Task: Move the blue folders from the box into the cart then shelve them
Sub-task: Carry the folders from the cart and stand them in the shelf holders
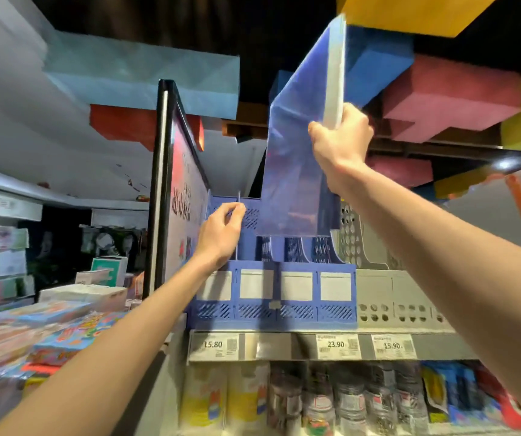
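Observation:
My right hand grips a blue folder wrapped in clear film by its right edge, holding it upright and raised high. The folder's lower edge hangs over the blue file rack that stands on the top shelf. My left hand is at the rack's back left divider, fingers curled and pinching its top edge. White label cards line the rack's front. Neither the box nor the cart is in view.
A grey file rack stands right of the blue one. A black-framed sign board rises just left of the rack. The shelf edge carries price tags, with bottles and packets below. Boxed goods pile up on the left.

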Demonstrator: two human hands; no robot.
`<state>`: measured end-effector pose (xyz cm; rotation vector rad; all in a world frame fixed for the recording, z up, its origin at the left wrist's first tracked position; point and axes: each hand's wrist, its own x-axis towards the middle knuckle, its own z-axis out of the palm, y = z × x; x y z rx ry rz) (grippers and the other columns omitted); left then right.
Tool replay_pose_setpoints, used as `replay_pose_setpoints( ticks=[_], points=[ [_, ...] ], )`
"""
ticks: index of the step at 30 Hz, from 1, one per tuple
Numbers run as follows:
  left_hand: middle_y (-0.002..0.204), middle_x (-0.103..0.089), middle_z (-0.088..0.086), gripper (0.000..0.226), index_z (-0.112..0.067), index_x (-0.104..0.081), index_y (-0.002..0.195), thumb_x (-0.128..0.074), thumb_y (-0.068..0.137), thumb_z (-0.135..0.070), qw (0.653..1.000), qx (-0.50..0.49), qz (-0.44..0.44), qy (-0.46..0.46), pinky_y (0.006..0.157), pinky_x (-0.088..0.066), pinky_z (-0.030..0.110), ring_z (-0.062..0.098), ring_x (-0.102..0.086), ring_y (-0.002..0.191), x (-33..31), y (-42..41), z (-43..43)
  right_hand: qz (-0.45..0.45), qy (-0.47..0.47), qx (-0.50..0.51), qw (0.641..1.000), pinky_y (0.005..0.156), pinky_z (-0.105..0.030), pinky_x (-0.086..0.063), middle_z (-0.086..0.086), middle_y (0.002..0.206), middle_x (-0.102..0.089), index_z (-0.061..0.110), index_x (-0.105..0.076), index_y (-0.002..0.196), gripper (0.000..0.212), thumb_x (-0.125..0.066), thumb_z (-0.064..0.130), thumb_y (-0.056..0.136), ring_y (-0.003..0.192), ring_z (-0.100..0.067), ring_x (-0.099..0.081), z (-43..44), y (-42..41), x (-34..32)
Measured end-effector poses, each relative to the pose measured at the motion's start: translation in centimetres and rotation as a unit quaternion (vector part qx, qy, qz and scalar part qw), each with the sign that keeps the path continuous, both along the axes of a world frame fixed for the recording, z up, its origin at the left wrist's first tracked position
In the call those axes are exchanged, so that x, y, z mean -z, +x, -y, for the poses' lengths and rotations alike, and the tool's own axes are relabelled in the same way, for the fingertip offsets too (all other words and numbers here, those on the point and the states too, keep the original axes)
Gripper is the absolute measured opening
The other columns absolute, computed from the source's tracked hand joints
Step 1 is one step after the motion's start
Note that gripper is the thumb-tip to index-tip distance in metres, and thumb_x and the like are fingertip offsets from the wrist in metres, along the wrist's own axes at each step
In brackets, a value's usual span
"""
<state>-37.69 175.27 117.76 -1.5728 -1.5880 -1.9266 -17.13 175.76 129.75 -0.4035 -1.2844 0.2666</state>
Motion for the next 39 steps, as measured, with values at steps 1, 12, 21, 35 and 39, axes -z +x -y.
replay_pose_setpoints(
  ticks=[1,12,21,35,39],
  points=[
    [0.114,-0.071,-0.002,0.053,-0.029,-0.066,0.116,-0.042,0.086,-0.065,1.000,-0.004,-0.003,0.009,0.105,-0.046,0.044,0.017,-0.063,0.112,-0.3,0.1,-0.3,0.004,0.002,-0.004,1.000,0.065,-0.024,-0.047,-0.007,0.095,-0.064,0.011,-0.063,0.097,0.014,-0.064,0.016,0.084,0.082,-0.021,-0.056,-0.6,-0.7,-0.1],
    [0.119,-0.071,0.003,0.057,-0.035,-0.053,0.140,-0.060,0.089,-0.060,0.994,0.051,-0.056,-0.078,0.089,-0.056,0.031,0.017,-0.071,0.099,-0.3,0.6,-2.2,-0.005,-0.071,-0.082,0.994,0.080,-0.042,-0.055,-0.015,0.101,-0.069,0.008,-0.066,0.104,0.020,-0.062,0.015,0.086,0.085,-0.029,-0.059,-7.1,-7.5,2.3],
    [0.122,-0.069,-0.013,0.094,-0.045,-0.038,0.148,-0.071,0.065,-0.078,0.976,0.006,-0.123,-0.179,0.097,-0.054,0.037,0.005,-0.065,0.113,1.4,0.6,-2.6,-0.007,-0.067,-0.103,0.992,0.072,-0.026,-0.040,-0.012,0.109,-0.067,0.008,-0.062,0.116,0.024,-0.062,0.018,0.094,0.100,-0.027,-0.060,-10.0,-10.6,4.6],
    [0.147,-0.053,-0.008,0.102,-0.032,-0.036,0.153,-0.079,0.067,-0.066,0.966,-0.012,-0.155,-0.208,0.093,-0.056,0.037,0.007,-0.059,0.124,1.2,-0.9,-3.6,0.022,-0.071,-0.146,0.986,0.065,-0.017,-0.030,-0.011,0.111,-0.064,0.009,-0.060,0.119,0.035,-0.066,0.029,0.091,0.098,-0.018,-0.040,-13.1,-12.8,5.3],
    [0.144,-0.057,0.001,0.095,-0.025,-0.030,0.157,-0.081,0.079,-0.049,0.962,-0.016,-0.162,-0.219,0.094,-0.055,0.034,0.013,-0.063,0.118,1.2,-1.7,-3.9,0.100,-0.050,-0.188,0.976,0.064,-0.021,-0.039,-0.012,0.108,-0.064,0.010,-0.059,0.113,0.035,-0.069,0.034,0.089,0.100,-0.024,-0.055,-13.6,-12.7,6.5]
  ],
)
